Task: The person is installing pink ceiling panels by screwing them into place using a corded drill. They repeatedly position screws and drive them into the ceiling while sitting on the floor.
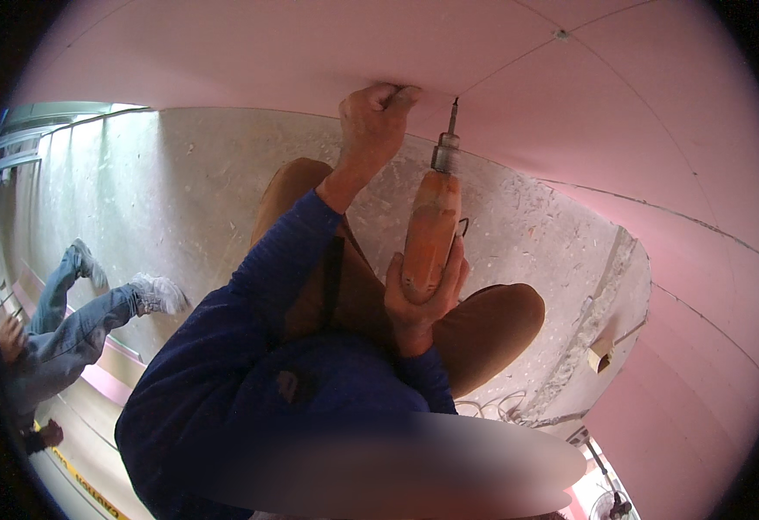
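Note:
An orange screw gun [431, 227] is gripped by my right hand [427, 303], its body pointing up toward the pink wallboard [249, 56]. The tip of its long bit meets a dark spot on the board; whether that is a screw head is too small to tell. To the left of the bit, my left hand [372, 126] is closed near the board's lower edge, thumb and fingers pinched together. What the pinch holds, if anything, I cannot make out. My knees in brown trousers are bent on either side of the tool.
Bare, dusty concrete floor [214, 165] runs below the board. At the left is another person's leg in jeans [89, 334], with yellow tape [80, 481] lower down. A small box-like block [600, 355] and loose cables [501, 406] are at the right. Seams cross the pink panels.

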The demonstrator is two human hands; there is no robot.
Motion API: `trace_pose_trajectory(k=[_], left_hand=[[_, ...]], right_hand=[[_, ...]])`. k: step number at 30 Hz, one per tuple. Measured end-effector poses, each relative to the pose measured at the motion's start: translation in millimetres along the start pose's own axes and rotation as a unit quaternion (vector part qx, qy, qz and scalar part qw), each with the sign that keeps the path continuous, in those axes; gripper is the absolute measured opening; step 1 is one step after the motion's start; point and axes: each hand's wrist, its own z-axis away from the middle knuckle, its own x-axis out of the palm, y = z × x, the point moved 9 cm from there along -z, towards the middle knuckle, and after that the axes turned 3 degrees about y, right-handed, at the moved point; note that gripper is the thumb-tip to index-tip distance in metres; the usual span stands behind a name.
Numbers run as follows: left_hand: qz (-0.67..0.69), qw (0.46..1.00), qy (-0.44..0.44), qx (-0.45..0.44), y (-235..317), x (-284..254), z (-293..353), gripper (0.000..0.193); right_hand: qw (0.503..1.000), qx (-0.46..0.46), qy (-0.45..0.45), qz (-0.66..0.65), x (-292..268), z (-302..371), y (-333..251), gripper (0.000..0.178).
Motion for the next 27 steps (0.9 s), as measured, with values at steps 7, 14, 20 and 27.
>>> trace_pose_trajectory(k=[7, 14, 20, 27], left_hand=[[-0.027, 0.999, -0.012, 0.015, 3.4, -1.5, -3.5, 0.038], [-0.028, 1.000, -0.007, 0.008, 2.4, -0.3, -3.5, 0.039], [-0.022, 1.000, -0.004, 0.018, 0.9, 1.9, -5.1, 0.040], [-0.031, 0.999, -0.003, 0.009, -4.4, 3.4, -6.7, 0.040]], right_hand=[[1.000, -0.005, 0.010, 0.009, 5.4, -4.3, -1.7, 0.084], [0.996, -0.065, 0.016, 0.063, 9.6, -7.5, -5.4, 0.086], [0.998, -0.059, 0.014, 0.027, 10.4, -9.6, -3.8, 0.089], [0.977, -0.146, 0.029, 0.156, 2.5, -8.6, -15.2, 0.088]])
